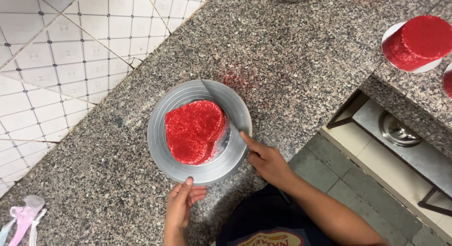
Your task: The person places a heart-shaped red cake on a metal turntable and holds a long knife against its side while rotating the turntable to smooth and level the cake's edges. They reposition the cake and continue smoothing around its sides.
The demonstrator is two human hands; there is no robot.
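At counter edge: left hand [181,206] grips rim of round grey metal turntable [162,147], thumb on top. Right hand [268,161] clenched on long steel palette knife [221,109], blade flat against side of red crumb-coated heart-shaped cake [194,130] centred on turntable. Speckled granite counter [292,62] under it; second red cake on white board [416,41] far right.

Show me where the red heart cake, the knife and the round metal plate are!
red heart cake [194,130], head view, middle of its top.
knife [217,102], head view, on the blade.
round metal plate [160,137], head view, bare left rim.
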